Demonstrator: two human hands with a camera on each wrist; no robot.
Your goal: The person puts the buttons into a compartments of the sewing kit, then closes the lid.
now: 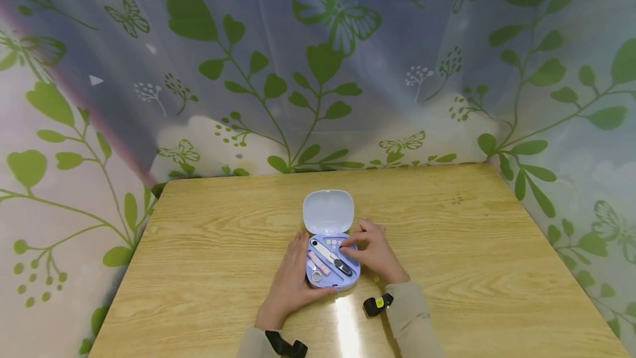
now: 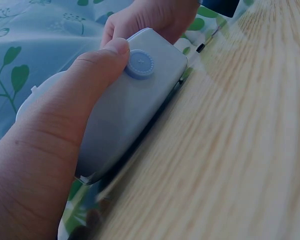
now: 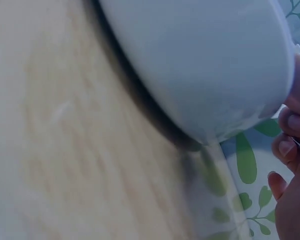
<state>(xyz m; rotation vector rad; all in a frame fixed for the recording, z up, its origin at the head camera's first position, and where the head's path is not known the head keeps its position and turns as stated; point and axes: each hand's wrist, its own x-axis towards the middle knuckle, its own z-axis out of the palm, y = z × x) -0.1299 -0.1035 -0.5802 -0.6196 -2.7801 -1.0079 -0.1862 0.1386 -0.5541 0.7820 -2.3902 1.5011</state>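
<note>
A light blue sewing kit box point(image 1: 351, 282) lies on the table with its pale lid point(image 1: 328, 211) raised behind it. Inside are a white tool with a black end point(image 1: 343, 267), a pink strip-shaped item point(image 1: 318, 263), a silver ring-shaped piece point(image 1: 316, 277) and several small pastel buttons point(image 1: 334, 242). My left hand point(image 1: 289, 286) holds the box, fingers along its left side and thumb across the front, beside a round blue knob point(image 2: 140, 64) in the left wrist view. With thumb and forefinger, my right hand point(image 1: 374, 248) pinches a small dark item at the upper right compartment; its kind is unclear.
The wooden table point(image 1: 223, 220) extends around the box on all sides. Behind it hangs a curtain point(image 1: 258, 126) printed with green leaves and butterflies, which also runs along both sides. Black wrist straps point(image 1: 376, 305) sit on both wrists.
</note>
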